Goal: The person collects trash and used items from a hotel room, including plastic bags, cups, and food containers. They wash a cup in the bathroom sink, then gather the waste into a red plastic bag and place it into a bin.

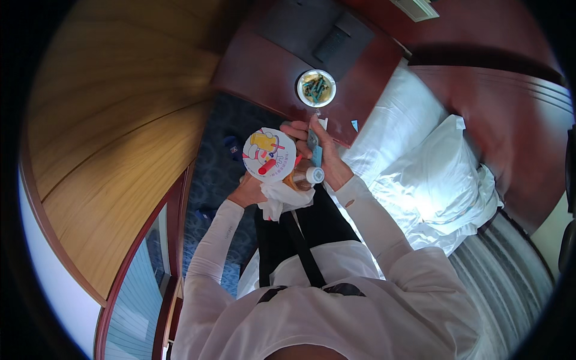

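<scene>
My left hand [248, 191] is wrapped around a drink cup, partly hidden beneath it. The cup's sealed round lid [269, 155] bears a cartoon print with writing, and a red straw-like piece shows on top. Against the cup's right side leans a clear plastic bottle [300, 175] with a white cap [315, 174]. Crumpled white plastic or tissue [284, 200] hangs below both. In my right hand [332, 157] is a small blue and grey packet [316, 150], gripped between thumb and fingers. How the bottle is supported is hidden.
Ahead stands a dark red wooden table [256, 67] with a white bowl [332, 96] containing several short green and dark pieces. A black telephone-like device [332, 43] lies beyond it. White bedding [432, 180] is at the right, a wood panel [126, 112] at the left. Blue slippers [233, 147] rest on carpet.
</scene>
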Demonstrator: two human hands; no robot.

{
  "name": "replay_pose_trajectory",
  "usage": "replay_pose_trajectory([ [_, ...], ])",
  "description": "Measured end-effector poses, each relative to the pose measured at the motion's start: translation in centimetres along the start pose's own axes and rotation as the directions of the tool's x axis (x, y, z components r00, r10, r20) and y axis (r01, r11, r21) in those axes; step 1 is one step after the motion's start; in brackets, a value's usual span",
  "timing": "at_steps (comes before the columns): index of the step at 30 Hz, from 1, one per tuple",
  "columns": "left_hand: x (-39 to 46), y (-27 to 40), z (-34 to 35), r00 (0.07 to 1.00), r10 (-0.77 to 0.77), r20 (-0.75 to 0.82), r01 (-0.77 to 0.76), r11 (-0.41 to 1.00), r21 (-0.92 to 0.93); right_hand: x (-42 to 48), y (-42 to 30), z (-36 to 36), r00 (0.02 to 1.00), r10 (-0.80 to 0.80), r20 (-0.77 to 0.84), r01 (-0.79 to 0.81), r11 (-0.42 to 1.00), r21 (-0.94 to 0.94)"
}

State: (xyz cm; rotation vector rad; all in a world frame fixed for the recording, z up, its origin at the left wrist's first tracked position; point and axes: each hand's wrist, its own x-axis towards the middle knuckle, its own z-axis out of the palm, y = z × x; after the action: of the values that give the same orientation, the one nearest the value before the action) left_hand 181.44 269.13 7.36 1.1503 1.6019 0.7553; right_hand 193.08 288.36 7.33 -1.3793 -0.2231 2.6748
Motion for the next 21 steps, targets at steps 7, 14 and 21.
replay_pose_trajectory([
  [7, 0.8, -0.2, 0.7, 0.999, -0.036, 0.024, 0.038, 0.99, -0.135, -0.6, -1.4, -4.4, 0.948, -0.078, 0.309, -0.083, 0.875, 0.477],
  [14, 0.6, -6.1, -0.1, 0.976, -0.206, -0.072, 0.149, 0.869, -0.471, 0.4, -3.8, -9.1, 0.89, -0.236, 0.39, -0.023, 0.831, 0.556],
  [21, 0.4, -8.0, -2.2, 0.916, -0.355, -0.188, 0.134, 0.712, -0.69, 0.5, -5.1, -14.2, 0.555, -0.726, -0.407, 0.146, 0.566, -0.811],
])
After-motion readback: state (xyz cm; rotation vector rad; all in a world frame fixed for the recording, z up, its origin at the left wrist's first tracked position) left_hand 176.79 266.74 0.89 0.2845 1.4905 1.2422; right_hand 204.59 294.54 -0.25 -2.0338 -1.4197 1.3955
